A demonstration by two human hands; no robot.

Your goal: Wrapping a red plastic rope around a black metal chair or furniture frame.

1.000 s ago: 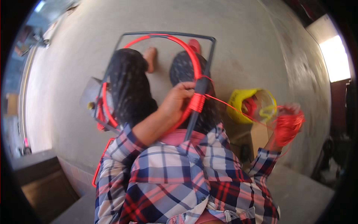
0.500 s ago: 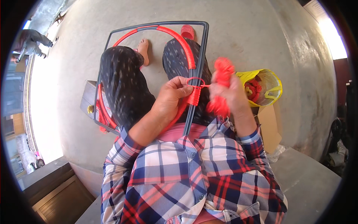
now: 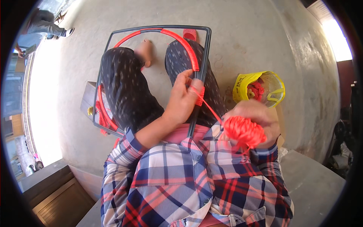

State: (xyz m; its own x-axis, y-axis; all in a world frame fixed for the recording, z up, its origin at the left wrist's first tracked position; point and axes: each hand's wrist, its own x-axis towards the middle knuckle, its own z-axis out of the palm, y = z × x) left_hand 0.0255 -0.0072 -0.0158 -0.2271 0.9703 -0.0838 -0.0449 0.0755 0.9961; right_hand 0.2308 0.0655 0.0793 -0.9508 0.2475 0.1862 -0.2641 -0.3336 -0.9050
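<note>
A dark grey metal frame point(image 3: 207, 45) with an inner ring point(image 3: 189, 51), partly wrapped in red cord, leans across my lap. My left hand point(image 3: 181, 98) is closed on the frame's right side, thumb pressed against the bars beside a short block of red wrapping point(image 3: 200, 97). My right hand point(image 3: 264, 117), slightly blurred, holds a thick bundle of red cord point(image 3: 245, 131) to the right of my lap. From that bundle a taut strand point(image 3: 211, 107) runs up to the bars under my left thumb. Its exact path behind the thumb is hidden.
A yellow bag point(image 3: 242, 85) with red material inside stands on the floor at right, by a cardboard box point(image 3: 280, 121). Left of my knees sits a grey box point(image 3: 90, 96) with red cord near it. Another person's leg point(image 3: 47, 27) shows at far left.
My right hand has swung down and right with the cord bundle, drawing the strand tight. The small loop at the bars is gone, and my left thumb now covers that spot.
</note>
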